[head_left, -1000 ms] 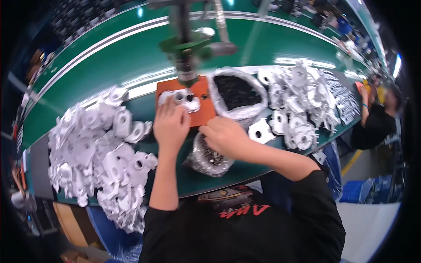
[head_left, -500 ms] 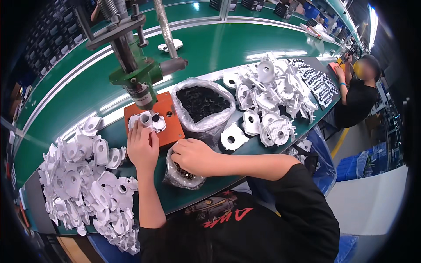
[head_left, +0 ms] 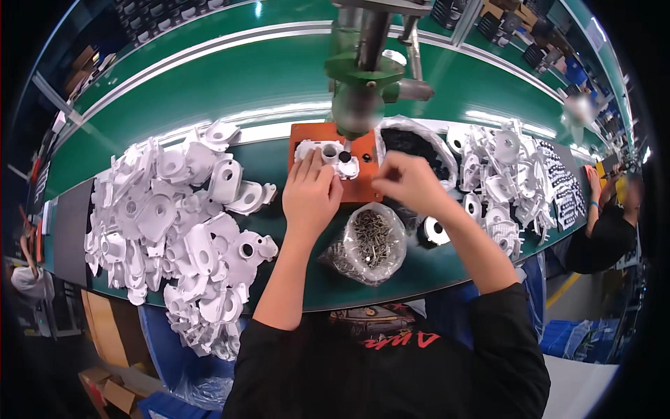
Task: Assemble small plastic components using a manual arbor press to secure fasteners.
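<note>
My left hand (head_left: 308, 199) lies with its fingers over a white plastic part (head_left: 347, 169), holding it on the orange fixture block (head_left: 357, 192). A black round piece sits in that part. My right hand (head_left: 412, 185) is by the block's right edge, thumb and fingers pinched together. What they hold, if anything, is too small to make out. Just below, a clear plastic bag (head_left: 399, 250) stands with its mouth wide, full of small metal pins or screws (head_left: 372, 234). The green press head (head_left: 359, 91) hangs right above the block.
White plastic parts (head_left: 157, 209) lie heaped at the left, with another heap of white parts (head_left: 499, 181) at the right. Behind my right hand stands a bag (head_left: 450, 157) of black pieces. Black-and-white parts (head_left: 564, 188) lie in rows farther right, near another person (head_left: 604, 241).
My right hand has risen out of the bag of metal pins to the block's edge. My left hand stays on the white part. The whole view has swung left.
</note>
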Demonstrator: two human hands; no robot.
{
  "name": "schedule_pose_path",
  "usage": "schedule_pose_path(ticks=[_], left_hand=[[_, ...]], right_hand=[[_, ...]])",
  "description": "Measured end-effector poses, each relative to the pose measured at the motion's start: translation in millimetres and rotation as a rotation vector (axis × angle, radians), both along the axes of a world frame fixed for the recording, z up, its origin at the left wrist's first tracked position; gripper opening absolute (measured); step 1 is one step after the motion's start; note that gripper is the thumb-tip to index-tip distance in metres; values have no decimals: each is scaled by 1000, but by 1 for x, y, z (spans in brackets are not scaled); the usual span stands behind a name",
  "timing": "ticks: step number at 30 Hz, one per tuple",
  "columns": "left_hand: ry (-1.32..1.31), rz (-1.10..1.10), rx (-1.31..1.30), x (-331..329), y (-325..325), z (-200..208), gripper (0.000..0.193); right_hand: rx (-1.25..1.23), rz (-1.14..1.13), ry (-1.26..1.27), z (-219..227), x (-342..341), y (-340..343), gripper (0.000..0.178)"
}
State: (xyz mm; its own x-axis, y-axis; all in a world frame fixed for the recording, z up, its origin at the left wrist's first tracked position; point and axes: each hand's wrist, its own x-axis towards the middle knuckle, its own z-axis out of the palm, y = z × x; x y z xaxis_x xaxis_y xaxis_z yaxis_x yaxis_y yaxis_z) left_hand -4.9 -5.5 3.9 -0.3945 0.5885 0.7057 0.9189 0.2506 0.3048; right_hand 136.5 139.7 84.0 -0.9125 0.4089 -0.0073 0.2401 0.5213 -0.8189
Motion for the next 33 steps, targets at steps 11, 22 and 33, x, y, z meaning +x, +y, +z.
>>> schedule_pose_path(ticks=[11,22,33], left_hand=[[-82,-36,10,0,-4,4,25],[-119,-48,13,1,-3,6,23],[-130,-49,26,1,-6,7,29]], right_hand=[[276,173,217,-20,-39,-11,14],[194,170,270,-24,-34,-19,13],[299,129,248,-20,-35,-25,15]])
